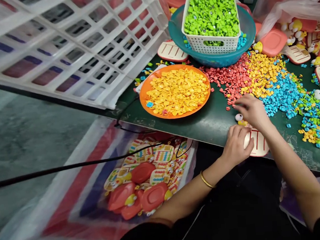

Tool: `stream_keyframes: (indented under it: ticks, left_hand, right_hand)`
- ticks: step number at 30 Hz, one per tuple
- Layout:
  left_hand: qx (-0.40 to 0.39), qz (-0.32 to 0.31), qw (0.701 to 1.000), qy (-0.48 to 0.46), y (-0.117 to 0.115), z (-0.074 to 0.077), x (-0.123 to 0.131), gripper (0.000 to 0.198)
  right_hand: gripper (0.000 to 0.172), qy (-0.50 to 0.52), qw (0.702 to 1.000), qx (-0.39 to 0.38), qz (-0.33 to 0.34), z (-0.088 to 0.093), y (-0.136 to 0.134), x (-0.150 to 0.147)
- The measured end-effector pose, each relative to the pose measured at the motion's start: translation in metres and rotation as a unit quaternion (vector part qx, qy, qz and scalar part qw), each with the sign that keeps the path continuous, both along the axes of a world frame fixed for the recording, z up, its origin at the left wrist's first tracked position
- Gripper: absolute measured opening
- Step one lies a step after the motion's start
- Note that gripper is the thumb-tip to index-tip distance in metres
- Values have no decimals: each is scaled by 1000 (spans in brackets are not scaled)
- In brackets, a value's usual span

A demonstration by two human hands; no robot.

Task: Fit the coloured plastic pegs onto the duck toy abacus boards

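A toy board [257, 144] with a cream face and red-lined slots lies at the table's front edge. A yellow head with a white bulging eye [239, 117] sticks out at its far end. My left hand [236, 144] grips the board's left side, thumb over its face. My right hand [253, 112] hovers above the head end, fingers curled together beside the edge of the small red beads [234, 80]; whatever its fingertips hold is too small to make out. Yellow beads [264, 70] and blue beads [280, 95] are heaped just beyond it.
An orange plate [145, 106] of yellow pieces stands left of my hands. Behind it, a white basket [227, 42] of green pieces sits in a teal bowl [177, 31]. A white crate [98, 98] leans at left. Finished-looking toys [144, 172] fill a lined container below; a black cable [83, 163] crosses it.
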State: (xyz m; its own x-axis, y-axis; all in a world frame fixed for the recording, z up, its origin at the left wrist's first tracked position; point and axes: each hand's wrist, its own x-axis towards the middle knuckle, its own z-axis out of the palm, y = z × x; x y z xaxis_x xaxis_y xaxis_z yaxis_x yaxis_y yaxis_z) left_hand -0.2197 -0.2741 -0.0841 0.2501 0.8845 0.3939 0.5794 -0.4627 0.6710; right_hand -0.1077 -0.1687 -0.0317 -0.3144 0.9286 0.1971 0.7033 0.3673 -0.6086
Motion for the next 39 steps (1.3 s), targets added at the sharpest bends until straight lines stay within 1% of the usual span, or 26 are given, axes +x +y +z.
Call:
stream_keyframes:
  ticks: [1,3,4,5,6,7,9,11,13,15,18,19,20,22,24,26,27,29,31,32,34,35,37,39]
  left_hand:
    - [4,9,1000,6,0,1,0,23]
    - [14,16,1000,9,1,2,-1,20]
    - [18,15,1000,6,2,3,-2,19]
    - [21,12,1000,0,2,3,-2,19]
    - [22,11,1000,-8,3,3,-3,19]
    - [22,14,1000,-15,3,2,-4,19]
    - [19,23,999,-27,3,1,-4,16]
    - [15,28,999,-31,3,0,-3,13]
    - [15,28,999,-18,3,0,-2,15]
    - [23,-5,1000,18,5,2,-2,25]
    - [20,-69,996,55,8,5,-1,34]
    - [17,-72,996,52,9,5,-1,33]
    - [17,-63,997,42,9,5,-1,33]
    - [27,-24,999,19,8,4,0,31]
    - [37,24,999,-2,6,3,1,23]
    - [33,53,998,-17,5,2,1,11]
    - [28,56,998,-21,5,2,1,8]
    - [24,42,999,-23,5,1,1,10]
    - [29,30,999,-23,6,1,0,8]
    - [34,26,999,-23,7,1,0,7]
    - [39,22,999,-21,8,0,0,16]
    - [39,21,999,-17,8,0,-1,19]
    - [37,22,999,-11,7,0,-1,18]
    - [34,29,999,-13,6,0,-1,15]
  right_hand:
    - [16,-60,998,-22,30,1,9,-14]
    - [18,-160,983,-65,59,2,21,-36]
    - [20,-184,978,-76,60,3,22,-40]
    - [22,-183,978,-79,58,4,20,-38]
    - [22,-156,984,-74,52,5,15,-31]
    - [21,-108,991,-66,37,7,7,-17]
    - [15,21,998,-54,-25,8,-16,20]
    - [12,122,981,-69,-133,4,-42,57]
    - [14,169,962,-89,-193,-7,-64,82]
    - [15,184,953,-73,-230,-21,-75,88]
    - [15,181,950,-19,-256,-38,-72,78]
    - [15,176,951,-11,-253,-40,-68,74]
    - [15,170,955,-7,-244,-41,-65,72]
    - [15,152,964,0,-220,-39,-63,69]
    - [16,123,972,12,-201,-34,-68,71]
    - [16,87,979,21,-183,-31,-79,73]
    - [17,72,981,23,-176,-30,-85,73]
    - [17,52,985,20,-164,-29,-97,69]
    - [19,49,989,5,-138,-29,-103,59]
    - [19,55,992,-10,-116,-28,-103,54]
    - [19,93,992,-42,-70,-24,-97,46]
    - [19,121,989,-50,-63,-20,-92,45]
    - [17,166,981,-37,-95,-11,-81,51]
    - [15,144,980,-23,-138,-3,-75,65]
